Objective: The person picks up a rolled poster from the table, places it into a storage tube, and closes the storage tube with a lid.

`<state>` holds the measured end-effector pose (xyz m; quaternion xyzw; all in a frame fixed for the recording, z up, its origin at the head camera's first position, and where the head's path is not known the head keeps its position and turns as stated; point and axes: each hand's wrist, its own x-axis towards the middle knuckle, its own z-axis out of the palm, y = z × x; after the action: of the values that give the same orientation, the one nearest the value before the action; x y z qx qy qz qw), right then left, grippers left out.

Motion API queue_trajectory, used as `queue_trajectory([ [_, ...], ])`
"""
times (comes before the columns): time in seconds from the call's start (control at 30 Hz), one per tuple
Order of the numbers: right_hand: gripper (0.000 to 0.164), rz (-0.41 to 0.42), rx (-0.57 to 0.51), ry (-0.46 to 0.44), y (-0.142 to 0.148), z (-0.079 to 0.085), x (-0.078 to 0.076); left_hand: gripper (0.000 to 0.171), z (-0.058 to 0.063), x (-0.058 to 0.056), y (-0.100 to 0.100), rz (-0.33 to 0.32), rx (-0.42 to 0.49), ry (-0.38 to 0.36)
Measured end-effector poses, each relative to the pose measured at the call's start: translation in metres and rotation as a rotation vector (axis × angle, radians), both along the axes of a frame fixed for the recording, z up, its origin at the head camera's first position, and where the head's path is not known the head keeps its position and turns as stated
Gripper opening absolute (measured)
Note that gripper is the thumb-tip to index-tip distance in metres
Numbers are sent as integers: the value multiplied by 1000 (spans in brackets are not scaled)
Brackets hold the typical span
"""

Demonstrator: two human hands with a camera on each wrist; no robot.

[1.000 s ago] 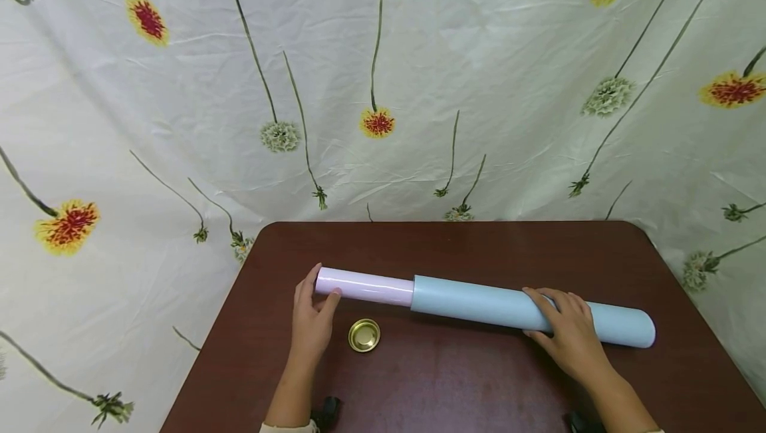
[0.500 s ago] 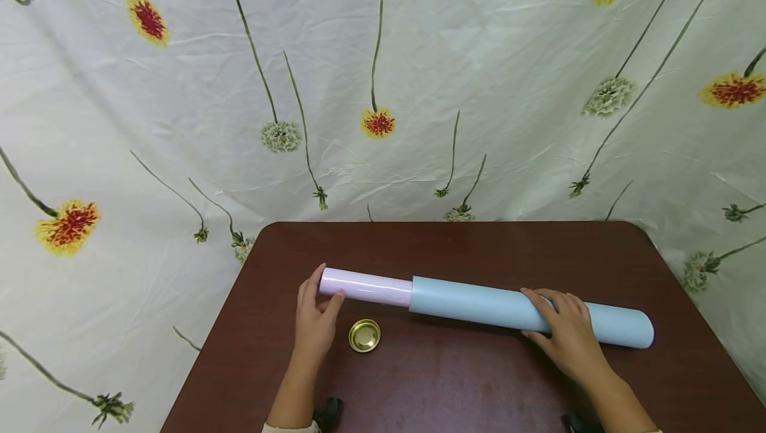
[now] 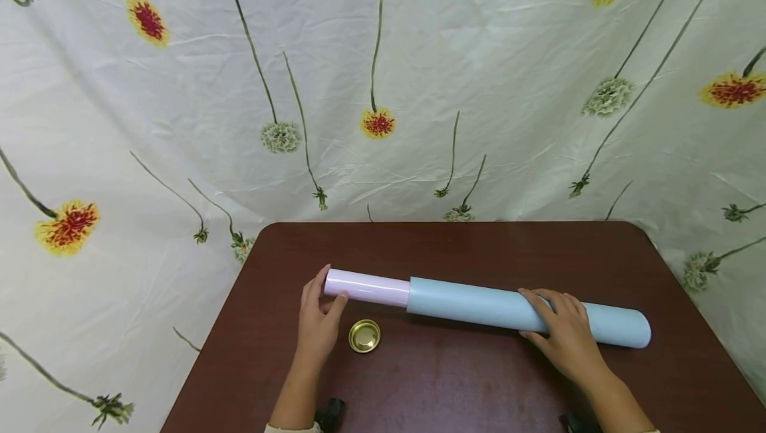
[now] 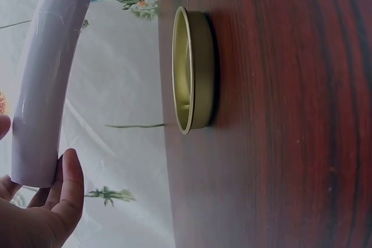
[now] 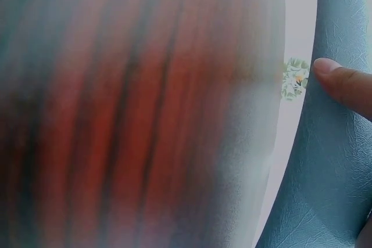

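Note:
A light blue tube (image 3: 467, 302) with a finely creased surface lies slantwise above the dark wooden table. From its left end sticks a glossy lilac roll (image 3: 368, 288), partly inside the tube. At the lilac roll's free end, my left hand (image 3: 317, 326) grips it between thumb and fingers. My right hand (image 3: 565, 336) holds the blue tube right of its middle, the thumb (image 5: 343, 82) along its near side in the right wrist view. A round gold cap (image 4: 203, 74) rests on the table, hollow side up, just right of my left hand.
The brown table (image 3: 455, 380) has rounded far corners. Behind it hangs a white cloth (image 3: 419, 74) printed with flowers. Dark straps (image 3: 330, 413) sit at the wrists near the lower edge of the head view.
My left hand has moved slightly right with the lilac roll, so a shorter length shows outside the blue tube. The tube and right hand have shifted a little left. The cap is unmoved.

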<state>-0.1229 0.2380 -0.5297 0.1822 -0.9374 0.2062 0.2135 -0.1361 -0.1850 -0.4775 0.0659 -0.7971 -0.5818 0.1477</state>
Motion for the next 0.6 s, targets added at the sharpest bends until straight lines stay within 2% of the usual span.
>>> queue_trajectory([
  [0.07, 89, -1, -1, 3, -1, 1, 0, 61, -2, -1, 0, 0, -1, 2],
  [0.2, 91, -3, -6, 7, -2, 2, 1, 61, -14, -5, -4, -1, -21, -1],
  [0.27, 91, -2, -10, 7, -2, 3, 1, 60, -9, -3, -3, -5, -26, 0],
  [0.43, 92, 3, -21, 10, -3, 4, 1, 58, 15, 7, 6, -17, -13, 11],
  [0.6, 92, 5, -21, 14, -4, 3, 0, 58, 16, 8, 7, -23, -17, 20],
])
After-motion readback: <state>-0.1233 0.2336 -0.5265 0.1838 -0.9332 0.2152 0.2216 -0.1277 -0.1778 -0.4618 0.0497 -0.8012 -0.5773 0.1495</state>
